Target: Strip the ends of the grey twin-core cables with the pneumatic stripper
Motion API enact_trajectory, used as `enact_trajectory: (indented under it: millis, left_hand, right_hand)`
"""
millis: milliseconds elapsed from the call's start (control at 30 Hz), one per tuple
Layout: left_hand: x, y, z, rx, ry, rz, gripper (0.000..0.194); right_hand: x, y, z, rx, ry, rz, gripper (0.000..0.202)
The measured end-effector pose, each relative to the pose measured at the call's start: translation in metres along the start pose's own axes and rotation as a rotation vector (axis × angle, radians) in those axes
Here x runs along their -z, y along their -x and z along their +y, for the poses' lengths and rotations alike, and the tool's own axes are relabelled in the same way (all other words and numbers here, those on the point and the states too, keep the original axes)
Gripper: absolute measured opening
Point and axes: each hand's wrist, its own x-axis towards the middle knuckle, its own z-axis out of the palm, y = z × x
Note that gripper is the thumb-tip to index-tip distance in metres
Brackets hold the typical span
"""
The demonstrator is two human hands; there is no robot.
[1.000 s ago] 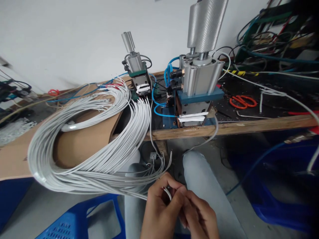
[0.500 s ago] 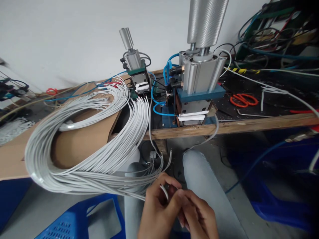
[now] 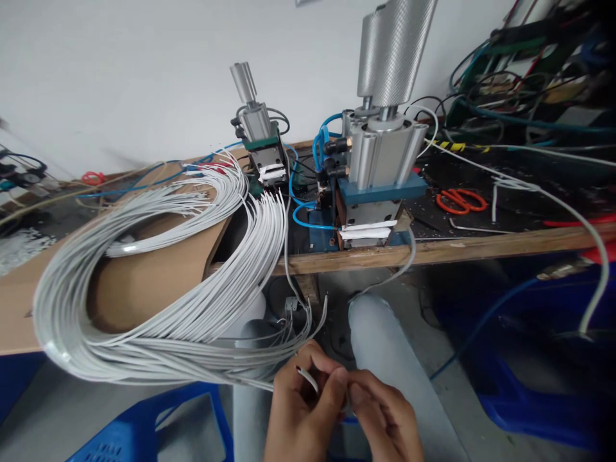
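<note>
My left hand (image 3: 304, 404) is closed on a white cable (image 3: 308, 380), whose short cut end pokes out between thumb and fingers. Close against it, my right hand (image 3: 382, 410) has its fingertips pinched together; whatever they grip is hidden. Both hands are low in front, above my knees. To their left, a big looped bundle of white cables (image 3: 62, 340) lies on cardboard (image 3: 144, 282), and some of its ends hang over the bench edge near my left hand.
Two pneumatic presses, a near one (image 3: 380, 157) and a smaller far one (image 3: 255, 122), stand on the wooden-edged bench (image 3: 462, 247). Orange-handled scissors (image 3: 461, 201) and a hex key (image 3: 481, 227) lie to the right. Blue plastic stools (image 3: 120, 436) are below.
My hands remain together, with the fingertips shifted slightly. The cable end in my left hand has turned a little leftward. The view has moved slightly.
</note>
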Motion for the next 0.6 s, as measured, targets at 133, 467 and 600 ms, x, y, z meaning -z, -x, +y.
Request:
enact_trajectory:
  millis: [133,467,600]
  left_hand:
    - [-0.004,-0.012,0.010,0.020,0.125,0.029,0.032]
    - [-0.038,-0.030,0.052,-0.120,0.302,0.153,0.030]
    - [-0.047,-0.032,0.070,-0.211,0.308,0.157,0.012]
  right_hand:
    - [0.022,-0.018,0.001,0.445,0.119,-0.118,0.021]
    - [0.031,-0.092,-0.038,1.025,0.515,-0.034,0.045]
    - [0.023,-0.117,-0.050,1.035,0.532,0.135,0.040]
